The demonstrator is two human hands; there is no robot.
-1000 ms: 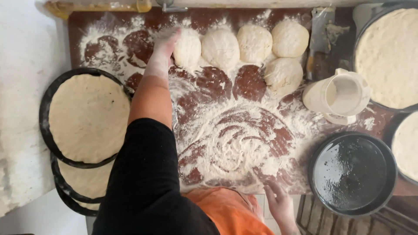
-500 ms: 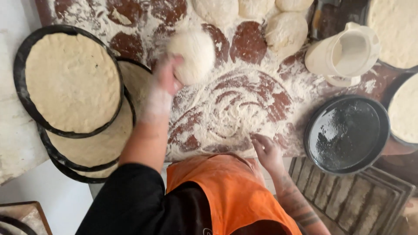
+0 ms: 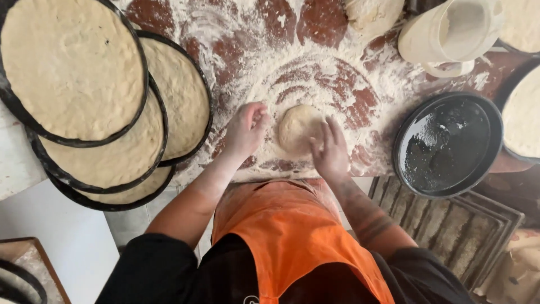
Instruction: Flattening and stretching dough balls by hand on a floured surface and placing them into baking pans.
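A round ball of pale dough (image 3: 296, 127) lies on the floured reddish work surface (image 3: 343, 84) in front of me. My left hand (image 3: 246, 128) rests beside its left edge, fingers loosely spread and dusted with flour. On the dough's right edge presses my right hand (image 3: 329, 149), fingers spread. Neither hand grips the dough. I wear an orange apron (image 3: 292, 231) over black sleeves.
Several black round pans of flattened dough (image 3: 73, 67) are stacked at the left. An empty oiled black pan (image 3: 447, 144) sits at the right, a white jug (image 3: 450, 31) behind it. Another dough ball (image 3: 374, 12) lies at the top. More filled pans (image 3: 523, 112) stand far right.
My left hand carried a dough ball from the back row down to the floured middle and set it there. Both hands now flank it. The camera view moved closer.
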